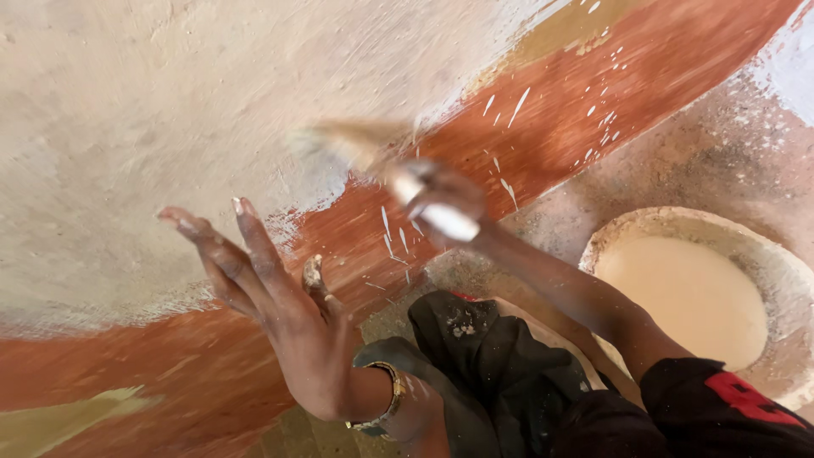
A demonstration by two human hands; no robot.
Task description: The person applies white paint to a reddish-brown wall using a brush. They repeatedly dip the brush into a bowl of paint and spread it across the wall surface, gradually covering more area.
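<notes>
While the right hand [441,199] is closed around the pale handle of a brush [365,148], the bristles, blurred, lie against the wall [170,102] just beyond the knuckles, at the edge where cream paint meets the red-brown band [593,102]. The left hand [280,305] hangs open below and beside it, fingers spread and flecked with paint, holding nothing; whether the fingertips touch the wall cannot be told. A bracelet [386,399] sits on that wrist. Beside the right forearm, towards the elbow, stands a round bowl [780,280] of cream paint [687,297].
</notes>
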